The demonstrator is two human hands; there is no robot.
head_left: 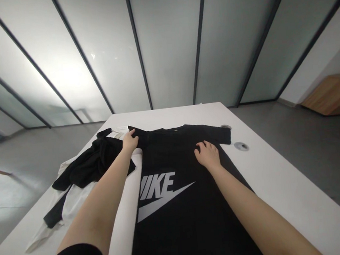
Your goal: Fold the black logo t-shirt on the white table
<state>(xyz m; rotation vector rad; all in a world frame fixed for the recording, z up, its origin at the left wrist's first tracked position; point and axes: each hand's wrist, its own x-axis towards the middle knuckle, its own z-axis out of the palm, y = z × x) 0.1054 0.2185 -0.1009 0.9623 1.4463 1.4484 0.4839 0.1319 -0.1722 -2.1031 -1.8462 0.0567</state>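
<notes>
A black T-shirt (192, 209) with a grey printed logo lies spread on the white table (285, 196), its collar at the far end. My left hand (130, 141) rests on the left sleeve near its cuff, with thumb and forefinger apart; the other fingers are partly hidden. On the right side of the shirt's chest, my right hand (208, 154) lies with its fingers apart and slightly bent, touching the cloth. The right sleeve stretches out toward the table's right side.
Crumpled black clothing (92, 161) and white clothing (77, 200) lie heaped along the table's left edge. A round grey fitting (241, 146) is set in the tabletop by the right sleeve. Frosted glass panels (168, 43) stand beyond, and a wooden cabinet (332, 96) is at the far right.
</notes>
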